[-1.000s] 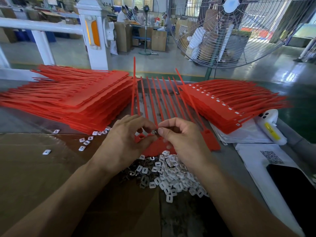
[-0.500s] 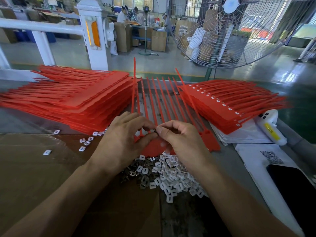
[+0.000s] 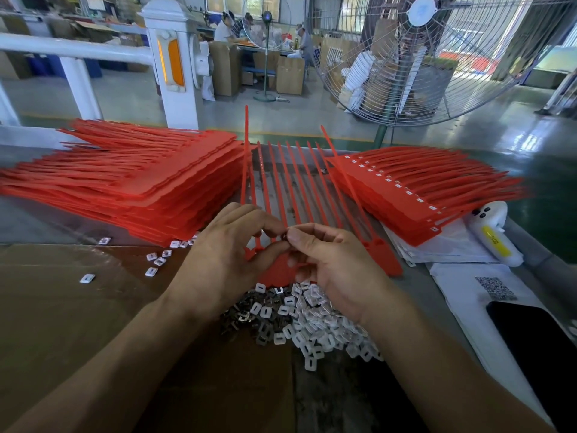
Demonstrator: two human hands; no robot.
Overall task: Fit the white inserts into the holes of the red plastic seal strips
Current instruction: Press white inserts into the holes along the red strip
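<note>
Nearest us, a heap of white inserts (image 3: pixel 315 320) lies on the desk (image 3: pixel 337 398), mixed with small metal clips (image 3: pixel 240 314), partly over a brown cardboard sheet (image 3: pixel 62 307). Just beyond it our left hand (image 3: pixel 224 260) grips the head end of a sheet of joined red seal strips (image 3: pixel 281 270), while our right hand (image 3: pixel 337 267) pinches a small insert (image 3: pixel 284 236) at the fingertips, right against the left fingers. We judge the inserts light, stiff and easy to drop, best pinched by their edges; the strips look thin and springy, so we should hold them at the flat head beside the hole. Farther out, an unfitted stack (image 3: pixel 125 189) sits left and a fitted stack (image 3: pixel 406 192) right, its holes showing white. A large fan (image 3: pixel 418 57) stands behind.
</note>
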